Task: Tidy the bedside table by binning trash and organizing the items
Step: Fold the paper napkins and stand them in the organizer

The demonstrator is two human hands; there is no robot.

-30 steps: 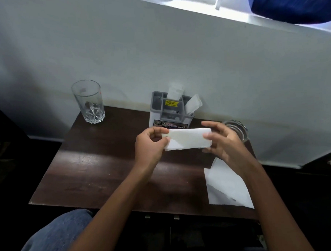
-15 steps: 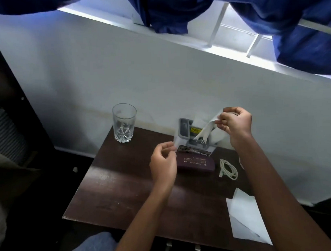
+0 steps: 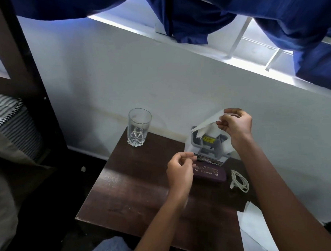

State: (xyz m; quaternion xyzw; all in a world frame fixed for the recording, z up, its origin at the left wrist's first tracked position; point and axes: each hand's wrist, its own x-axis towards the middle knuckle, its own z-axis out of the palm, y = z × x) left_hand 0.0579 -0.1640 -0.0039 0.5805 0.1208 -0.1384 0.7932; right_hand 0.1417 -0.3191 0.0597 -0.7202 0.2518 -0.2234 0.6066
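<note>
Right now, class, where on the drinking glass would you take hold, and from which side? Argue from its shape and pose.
Close the grip round the glass at its smooth middle, coming from the near side. It stands upright at the back left corner of the table, room wall close behind, open tabletop in front. The left hand seems nearer.

One glass (image 3: 139, 127), one organizer (image 3: 209, 148), one case (image 3: 210, 173), one cable (image 3: 239, 181), two papers (image 3: 255, 227).
</note>
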